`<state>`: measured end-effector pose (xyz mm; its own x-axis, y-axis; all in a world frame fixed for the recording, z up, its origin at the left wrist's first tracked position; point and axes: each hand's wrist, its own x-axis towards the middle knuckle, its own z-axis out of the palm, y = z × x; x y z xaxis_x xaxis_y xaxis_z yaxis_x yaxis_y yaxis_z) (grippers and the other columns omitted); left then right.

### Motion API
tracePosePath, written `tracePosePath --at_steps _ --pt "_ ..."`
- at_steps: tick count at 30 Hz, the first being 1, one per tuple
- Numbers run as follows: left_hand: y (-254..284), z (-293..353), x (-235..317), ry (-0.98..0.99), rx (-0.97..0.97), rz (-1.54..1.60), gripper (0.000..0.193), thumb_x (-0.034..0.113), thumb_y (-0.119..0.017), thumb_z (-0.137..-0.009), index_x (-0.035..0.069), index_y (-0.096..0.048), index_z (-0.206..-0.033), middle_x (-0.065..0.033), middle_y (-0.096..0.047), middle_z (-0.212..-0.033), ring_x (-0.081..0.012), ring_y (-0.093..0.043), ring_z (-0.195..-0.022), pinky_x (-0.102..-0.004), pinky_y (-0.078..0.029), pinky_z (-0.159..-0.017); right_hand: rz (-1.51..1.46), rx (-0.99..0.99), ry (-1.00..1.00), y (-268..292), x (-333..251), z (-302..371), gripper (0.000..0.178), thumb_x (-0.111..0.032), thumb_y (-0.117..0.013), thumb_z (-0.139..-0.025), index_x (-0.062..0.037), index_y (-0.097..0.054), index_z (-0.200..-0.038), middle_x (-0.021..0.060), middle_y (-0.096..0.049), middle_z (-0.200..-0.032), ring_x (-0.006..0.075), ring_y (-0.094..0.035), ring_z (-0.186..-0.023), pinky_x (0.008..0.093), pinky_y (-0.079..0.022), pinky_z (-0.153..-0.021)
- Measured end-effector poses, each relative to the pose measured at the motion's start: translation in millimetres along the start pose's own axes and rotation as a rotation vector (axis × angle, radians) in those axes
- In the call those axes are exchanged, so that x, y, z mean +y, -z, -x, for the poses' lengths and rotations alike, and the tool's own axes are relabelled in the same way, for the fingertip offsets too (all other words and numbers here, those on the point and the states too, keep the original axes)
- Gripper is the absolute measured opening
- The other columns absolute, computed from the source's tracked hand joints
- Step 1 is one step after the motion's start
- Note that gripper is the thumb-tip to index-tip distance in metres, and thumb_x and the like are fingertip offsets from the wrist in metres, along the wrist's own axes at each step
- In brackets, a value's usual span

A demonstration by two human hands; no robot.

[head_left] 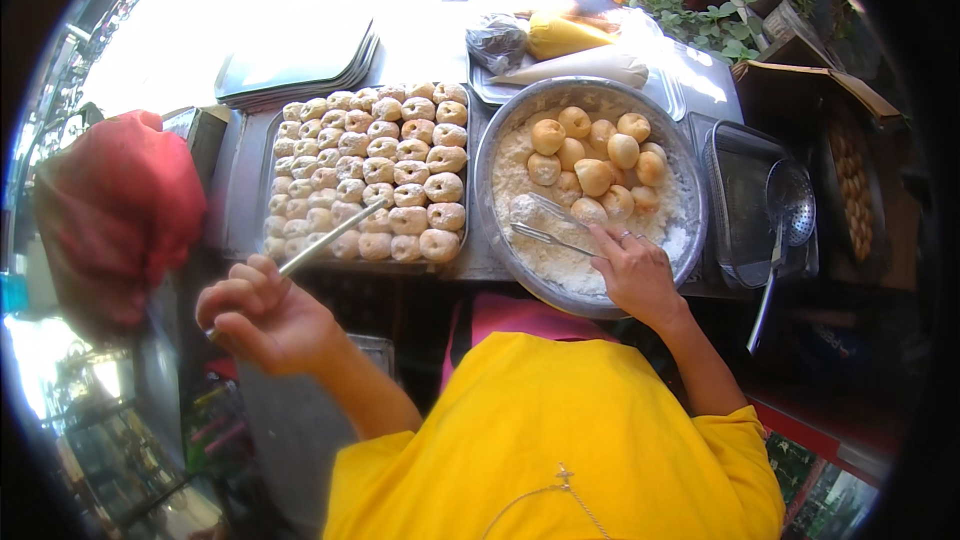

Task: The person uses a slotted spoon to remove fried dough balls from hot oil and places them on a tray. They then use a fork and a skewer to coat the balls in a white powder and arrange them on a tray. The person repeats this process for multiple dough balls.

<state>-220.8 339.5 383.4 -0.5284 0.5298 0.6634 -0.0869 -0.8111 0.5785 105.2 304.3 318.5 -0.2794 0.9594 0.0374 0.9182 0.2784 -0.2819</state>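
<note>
My left hand (270, 315) is closed around a thin metal rod (335, 238), which slants up over the near part of a tray. On that tray, rows of powdered doughnuts (390, 155) with dents or holes stand close together. My right hand (640, 275) grips metal tongs (555, 225) inside a large round metal basin (487, 180). Between the tips of the tongs lies a powder-coated ball of dough (524, 208). White powder (520, 155) covers the basin's bottom, and several golden fried dough balls (594, 176) are heaped in its far right part.
Behind the basin, a tray (490, 95) bears a yellow-filled piping bag (565, 37) and a pale one (590, 70). Stacked flat trays (295, 55) lie far left. To the right are a wire-rimmed tray (735, 165) and a skimmer (790, 202). A red cloth-covered thing (120, 210) stands left.
</note>
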Motion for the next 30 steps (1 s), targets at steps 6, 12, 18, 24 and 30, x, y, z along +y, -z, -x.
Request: tracePosePath --at_steps 6,12,18,24,30 --pt "-27 17 2 0.105 -0.106 0.190 0.025 0.032 -0.051 -0.093 0.007 -0.055 -0.095 0.0028 -0.028 -0.063 -0.0101 -0.025 -0.057 -0.0269 -0.024 -0.055 0.187 0.062 0.022 4 4 37 0.046 -0.011 -0.066 -0.071 -0.0007 -0.055 -0.115 0.0133 -0.060 -0.097 0.0292 -0.060 -0.081 0.0363 -0.047 -0.069" --pt "-60 34 -32 0.278 -0.337 0.390 0.027 0.030 -0.048 -0.094 0.004 -0.054 -0.097 0.0016 -0.035 -0.062 -0.0103 -0.029 -0.056 -0.0269 -0.024 -0.053 0.392 0.190 0.000 -23 -8 11 0.045 -0.010 -0.065 -0.070 -0.0004 -0.056 -0.113 0.0133 -0.060 -0.093 0.0257 -0.061 -0.079 0.0344 -0.046 -0.068" --pt "-76 56 -56 0.454 -0.406 0.478 0.018 0.018 -0.046 -0.095 0.000 -0.049 -0.093 -0.0057 -0.049 -0.071 -0.0123 -0.040 -0.062 -0.0259 -0.034 -0.060 0.135 -0.027 -0.058 -3 -4 19 0.038 -0.010 -0.063 -0.074 -0.0007 -0.056 -0.110 0.0127 -0.061 -0.089 0.0272 -0.061 -0.079 0.0362 -0.048 -0.070" --pt "-84 68 -64 0.613 -0.450 0.426 0.014 0.014 -0.048 -0.095 0.001 -0.052 -0.094 -0.0023 -0.052 -0.079 -0.0054 -0.039 -0.066 -0.0195 -0.033 -0.061 0.097 0.016 -0.039 -11 -8 7 0.036 -0.010 -0.063 -0.074 -0.0011 -0.056 -0.109 0.0129 -0.061 -0.089 0.0286 -0.062 -0.080 0.0364 -0.049 -0.072" --pt "-87 85 -84 0.681 -0.523 0.311 0.012 0.011 -0.047 -0.094 0.001 -0.053 -0.090 -0.0002 -0.055 -0.078 -0.0031 -0.042 -0.067 -0.0175 -0.035 -0.058 0.102 0.001 -0.044 -12 -8 9 0.036 -0.009 -0.063 -0.074 -0.0018 -0.056 -0.109 0.0122 -0.061 -0.090 0.0280 -0.061 -0.080 0.0368 -0.049 -0.072"
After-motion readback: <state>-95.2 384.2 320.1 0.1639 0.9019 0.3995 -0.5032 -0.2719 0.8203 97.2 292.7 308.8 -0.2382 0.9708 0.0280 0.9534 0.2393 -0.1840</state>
